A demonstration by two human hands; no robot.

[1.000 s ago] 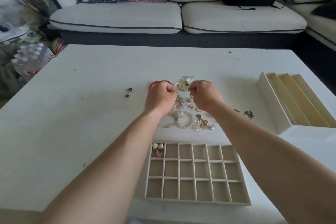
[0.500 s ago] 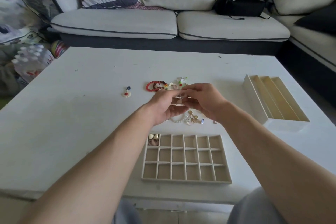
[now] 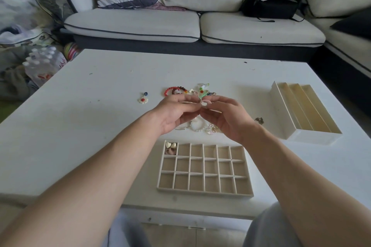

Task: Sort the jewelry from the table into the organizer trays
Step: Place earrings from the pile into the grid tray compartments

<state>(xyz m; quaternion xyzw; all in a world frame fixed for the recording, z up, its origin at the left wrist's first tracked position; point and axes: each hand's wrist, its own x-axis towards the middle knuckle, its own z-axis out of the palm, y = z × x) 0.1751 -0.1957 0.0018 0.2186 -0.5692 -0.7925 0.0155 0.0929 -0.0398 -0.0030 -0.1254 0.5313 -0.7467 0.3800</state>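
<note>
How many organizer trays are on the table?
2: a grid tray nearest the camera, centre, and a long-slot tray at the right. No others show, and none seems hidden.

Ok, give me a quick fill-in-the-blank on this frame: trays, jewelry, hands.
1. In the grid tray, the only filled compartment is the far-___ corner one.
2. The long-slot tray is divided into ___ slots.
3. The bead bracelet at the pile's far edge is mostly ___ in colour.
4. The small pale piece is pinched by ___ hands, the left hand and the right hand.

Missing words: left; three; red; both
</note>
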